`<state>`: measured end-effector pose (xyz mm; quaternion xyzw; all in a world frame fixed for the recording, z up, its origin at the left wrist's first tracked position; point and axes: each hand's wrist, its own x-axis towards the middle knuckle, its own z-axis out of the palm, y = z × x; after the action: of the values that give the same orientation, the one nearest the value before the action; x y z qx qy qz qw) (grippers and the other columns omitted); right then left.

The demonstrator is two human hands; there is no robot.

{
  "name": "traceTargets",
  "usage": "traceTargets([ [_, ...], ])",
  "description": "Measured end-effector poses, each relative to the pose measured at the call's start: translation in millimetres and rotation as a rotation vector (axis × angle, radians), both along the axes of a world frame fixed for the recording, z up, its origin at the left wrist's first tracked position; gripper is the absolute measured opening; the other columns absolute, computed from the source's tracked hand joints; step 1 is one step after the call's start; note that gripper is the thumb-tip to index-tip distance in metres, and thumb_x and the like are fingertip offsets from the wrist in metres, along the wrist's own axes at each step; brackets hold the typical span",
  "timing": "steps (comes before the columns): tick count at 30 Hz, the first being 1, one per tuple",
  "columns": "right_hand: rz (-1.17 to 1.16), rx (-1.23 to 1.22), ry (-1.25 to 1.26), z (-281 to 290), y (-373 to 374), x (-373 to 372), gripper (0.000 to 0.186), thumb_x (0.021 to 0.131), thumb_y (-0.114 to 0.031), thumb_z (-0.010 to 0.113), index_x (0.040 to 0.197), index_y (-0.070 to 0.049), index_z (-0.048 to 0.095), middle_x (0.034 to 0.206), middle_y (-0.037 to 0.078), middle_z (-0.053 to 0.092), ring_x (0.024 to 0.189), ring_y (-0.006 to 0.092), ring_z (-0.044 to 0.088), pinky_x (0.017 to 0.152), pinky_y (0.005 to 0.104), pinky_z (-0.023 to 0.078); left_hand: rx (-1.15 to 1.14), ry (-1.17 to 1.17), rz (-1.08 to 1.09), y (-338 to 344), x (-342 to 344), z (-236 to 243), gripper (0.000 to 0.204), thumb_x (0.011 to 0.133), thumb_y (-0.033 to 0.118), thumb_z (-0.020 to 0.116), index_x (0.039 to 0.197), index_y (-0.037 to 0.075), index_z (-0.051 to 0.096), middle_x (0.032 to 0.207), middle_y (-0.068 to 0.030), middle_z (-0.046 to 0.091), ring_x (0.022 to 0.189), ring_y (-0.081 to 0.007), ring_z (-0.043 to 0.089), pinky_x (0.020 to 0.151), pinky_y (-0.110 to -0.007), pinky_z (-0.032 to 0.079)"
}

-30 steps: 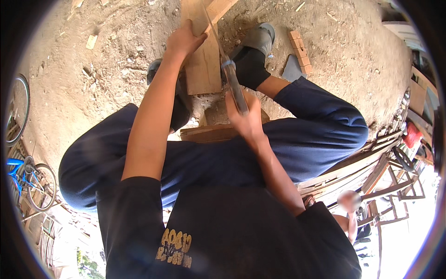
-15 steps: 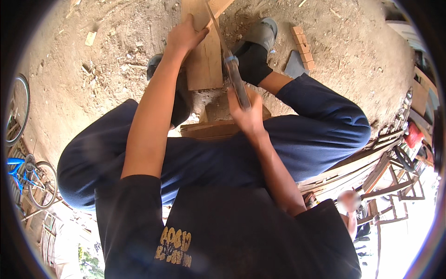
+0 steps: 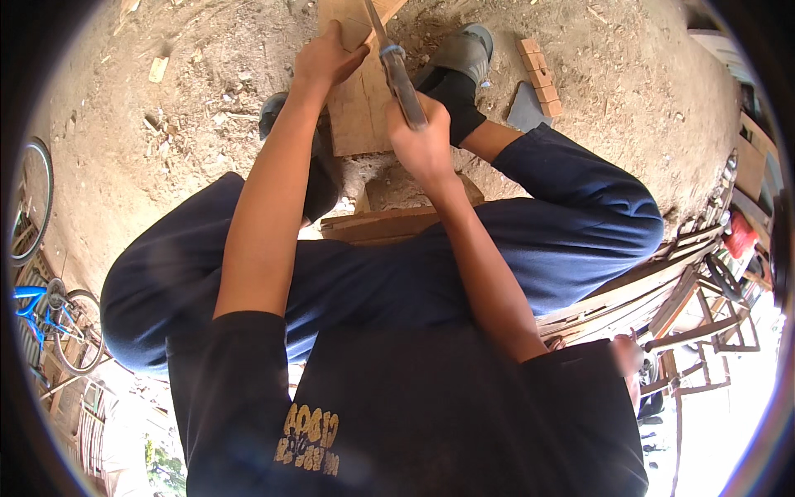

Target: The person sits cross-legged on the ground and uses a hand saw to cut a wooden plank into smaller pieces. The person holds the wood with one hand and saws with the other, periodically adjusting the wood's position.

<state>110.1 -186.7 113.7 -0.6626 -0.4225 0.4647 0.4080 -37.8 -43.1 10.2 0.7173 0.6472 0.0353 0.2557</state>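
Note:
My left hand [image 3: 329, 60] holds down a light wooden board [image 3: 362, 116], its thumb and a finger spread across the upper face. Another light wood piece [image 3: 387, 10] shows at the top edge, at an angle to the board. My right hand [image 3: 420, 142] is closed around the dark handle of a handsaw [image 3: 401, 81], which has a blue binding near the blade. The narrow blade is seen almost edge-on and meets the wood just right of my left hand; its tip is out of view.
My shod feet [image 3: 465, 58] flank the board. A wooden block [image 3: 393, 192] lies below it. Right of my foot are notched wood pieces [image 3: 541, 76] and a grey flat piece [image 3: 526, 108]. A blue bicycle [image 3: 58, 306] stands left; a person [image 3: 631, 364] is behind at right.
My right hand has pushed the handsaw forward and slightly left, away from my body, along its length. My left hand has stayed on the wood with hardly any shift.

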Motion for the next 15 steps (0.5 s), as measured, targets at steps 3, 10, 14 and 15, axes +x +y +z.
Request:
traceTargets([
  [3, 0.021, -0.001, -0.018, 1.6, -15.0, 1.8, 0.021, 0.094, -0.011, 0.060, 0.077, 0.002, 0.056, 0.060, 0.001, 0.045, 0.061, 0.0053, 0.042, 0.053, 0.0295, 0.039, -0.040, 0.006, 0.012, 2.2, 1.6, 5.2, 0.064, 0.084, 0.055, 0.067, 0.119, 0.002, 0.053, 0.101, -0.0268, 0.071, 0.098, -0.0453, 0.068, 0.086, -0.051, 0.054],
  [10, 0.007, -0.004, -0.003, -8.7, -32.6, 4.3, 0.023, 0.093, -0.010, 0.060, 0.074, 0.001, 0.055, 0.059, 0.000, 0.045, 0.059, 0.0045, 0.043, 0.052, 0.0292, 0.039, 0.016, 0.008, -0.005, -5.2, 2.3, 6.0, 0.062, 0.084, 0.053, 0.068, 0.118, 0.002, 0.053, 0.098, -0.0279, 0.070, 0.096, -0.0452, 0.068, 0.085, -0.051, 0.054],
  [14, -0.019, -0.003, 0.090, -5.8, -13.2, -1.8, 0.023, 0.093, -0.010, 0.060, 0.073, 0.002, 0.054, 0.059, 0.001, 0.045, 0.060, 0.0052, 0.043, 0.053, 0.0294, 0.040, -0.014, 0.029, -0.005, -2.5, 2.5, 7.6, 0.062, 0.083, 0.052, 0.069, 0.117, 0.002, 0.053, 0.096, -0.0280, 0.070, 0.095, -0.0451, 0.068, 0.084, -0.051, 0.054],
  [15, -0.014, 0.030, 0.024, -6.7, -25.2, -0.1, 0.023, 0.092, -0.009, 0.060, 0.073, 0.002, 0.053, 0.059, 0.002, 0.045, 0.060, 0.0054, 0.043, 0.053, 0.0297, 0.040, 0.011, 0.038, -0.004, -1.6, 3.7, 8.5, 0.062, 0.083, 0.052, 0.069, 0.116, 0.002, 0.053, 0.096, -0.0280, 0.070, 0.094, -0.0449, 0.068, 0.083, -0.051, 0.054],
])
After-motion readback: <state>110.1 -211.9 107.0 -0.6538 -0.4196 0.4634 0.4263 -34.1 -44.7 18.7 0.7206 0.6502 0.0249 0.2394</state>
